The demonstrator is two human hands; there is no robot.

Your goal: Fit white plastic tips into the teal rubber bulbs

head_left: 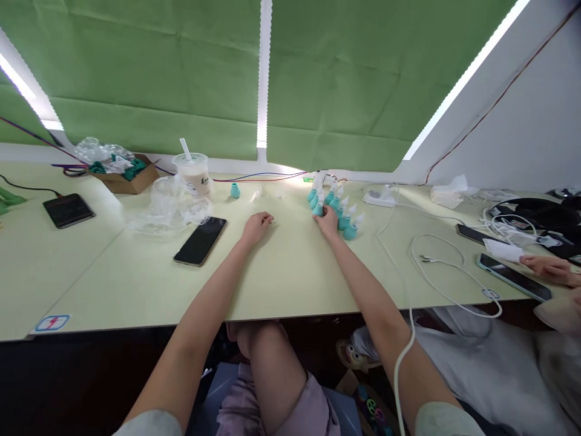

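My right hand [327, 221] has its fingers closed round a small teal bulb with a white pointed tip [318, 208], at the near left of a group of similar ones. Several more teal bulbs with white tips [350, 230] stand upright in rows beside that hand. Resting on the table, my left hand [258, 228] is curled with its fingertips together; whatever may be in them is too small to make out. Behind it, a teal bulb without a tip [235, 191] stands alone. Small clear pieces [258, 192] lie to the right of that bulb.
Left of my arms are a black phone [200, 241], a plastic bag [167, 203], a drink cup [193, 172] and a cardboard box [124, 180]. At right lie a white power strip [380, 197], a looped cable [436, 261] and another person's hand [551, 269] beside a phone [512, 277].
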